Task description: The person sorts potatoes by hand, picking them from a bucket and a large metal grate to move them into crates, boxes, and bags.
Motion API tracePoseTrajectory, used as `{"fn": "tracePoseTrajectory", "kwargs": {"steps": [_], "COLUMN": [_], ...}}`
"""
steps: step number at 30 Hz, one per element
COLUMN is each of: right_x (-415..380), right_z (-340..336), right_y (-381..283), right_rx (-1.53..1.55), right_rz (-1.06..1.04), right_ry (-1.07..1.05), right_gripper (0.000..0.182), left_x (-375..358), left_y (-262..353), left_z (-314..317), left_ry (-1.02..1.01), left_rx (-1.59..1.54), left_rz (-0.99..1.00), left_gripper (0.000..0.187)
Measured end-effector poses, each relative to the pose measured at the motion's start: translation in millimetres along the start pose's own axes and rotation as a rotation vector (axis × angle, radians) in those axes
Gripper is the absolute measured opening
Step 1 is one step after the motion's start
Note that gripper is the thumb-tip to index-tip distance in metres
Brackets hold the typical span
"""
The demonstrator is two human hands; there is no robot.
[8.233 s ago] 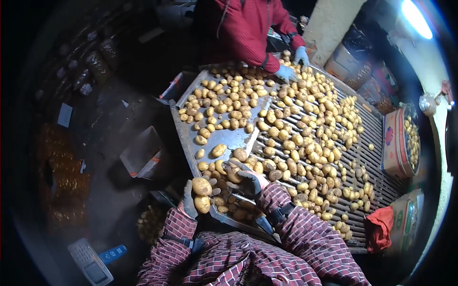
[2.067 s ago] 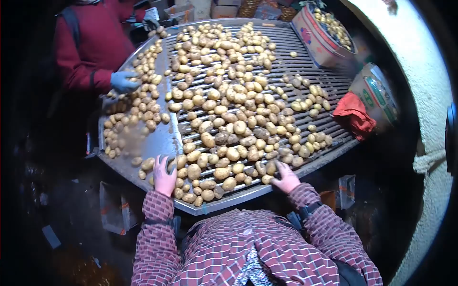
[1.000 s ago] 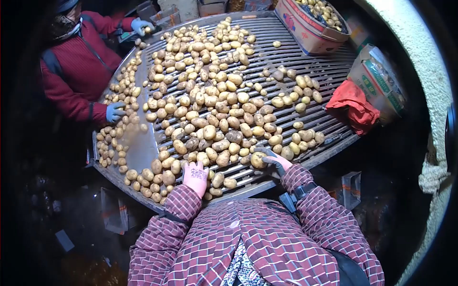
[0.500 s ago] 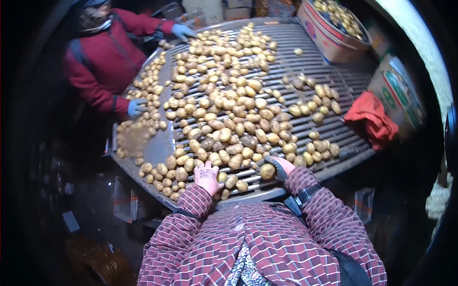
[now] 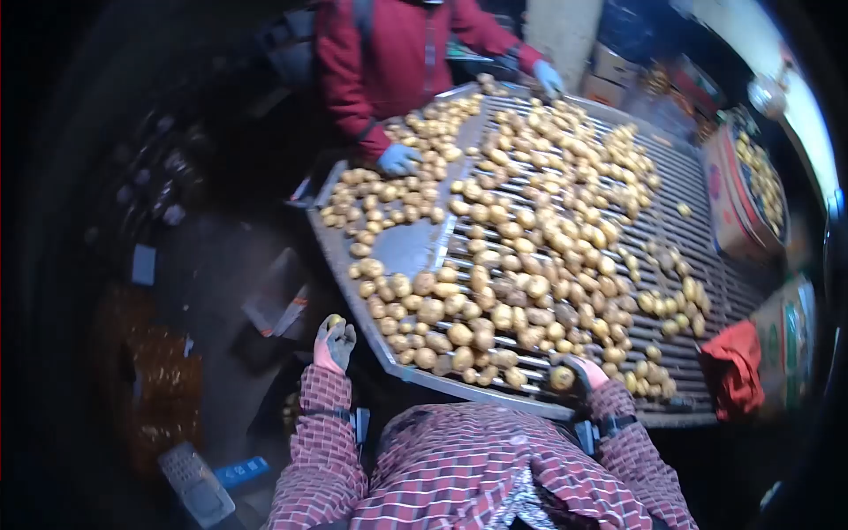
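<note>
Beyond the table's front left edge, my left hand (image 5: 334,346), in a pink and grey glove, is closed with a small yellowish potato (image 5: 334,321) at its fingertips. My right hand (image 5: 585,372), gloved too, rests by the front rim with its fingers curled around a larger potato (image 5: 561,379). Loose potatoes (image 5: 539,287) of mixed sizes cover much of the slatted metal table (image 5: 685,181) ahead of me. Smaller ones (image 5: 367,199) crowd the solid plate (image 5: 408,249) at its left side.
Across the table stands a co-worker (image 5: 397,62) in a red jacket, with blue-gloved hands (image 5: 400,160) at the potatoes. A box of potatoes (image 5: 738,199), a red cloth (image 5: 735,367) and a sack (image 5: 786,340) sit at the right. A scale (image 5: 196,486) lies lower left.
My view has turned left. My left hand has left the potatoes on the table and moved out past its left edge with a small potato. My right hand still holds its potato.
</note>
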State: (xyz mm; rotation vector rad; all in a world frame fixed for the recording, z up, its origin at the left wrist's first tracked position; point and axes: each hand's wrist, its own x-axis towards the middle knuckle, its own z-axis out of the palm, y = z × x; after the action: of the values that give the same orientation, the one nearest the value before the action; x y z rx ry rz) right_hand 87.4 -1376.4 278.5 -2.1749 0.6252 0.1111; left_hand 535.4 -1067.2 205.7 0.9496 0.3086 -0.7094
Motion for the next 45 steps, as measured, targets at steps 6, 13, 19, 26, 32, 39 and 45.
{"fn": "tracePoseTrajectory", "kwargs": {"steps": [6,13,19,26,32,39,45], "right_x": [5,-22,-49,-105,-161,-259,-358], "right_z": [0,13,32,73,107,206,274], "right_y": [-15,-21,-10,9,-3,31,84], "right_rx": [-0.081,0.122,0.229,1.924,1.835,2.069,1.935], "right_rz": [-0.017,0.202,0.104,0.101,0.106,0.166,0.344], "right_ry": [-0.008,0.104,0.351,0.709,1.171,1.431,2.416], "right_gripper": [0.050,0.044,0.050,0.045,0.046,0.037,0.058], "left_x": [131,73,-13,0,24,28,31], "left_y": [114,47,-109,-139,-151,-154,-153], "left_z": [-103,52,181,202,188,189,179], "left_ry": [0.161,-0.156,-0.963,-1.100,-1.092,-1.057,-1.007], "left_rx": [-0.008,0.874,1.965,2.206,2.247,2.306,2.129], "left_rz": [0.185,0.575,0.976,0.852,1.017,0.941,1.007], "left_gripper": [0.021,0.032,0.043,0.050,0.059,0.069,0.062]}}
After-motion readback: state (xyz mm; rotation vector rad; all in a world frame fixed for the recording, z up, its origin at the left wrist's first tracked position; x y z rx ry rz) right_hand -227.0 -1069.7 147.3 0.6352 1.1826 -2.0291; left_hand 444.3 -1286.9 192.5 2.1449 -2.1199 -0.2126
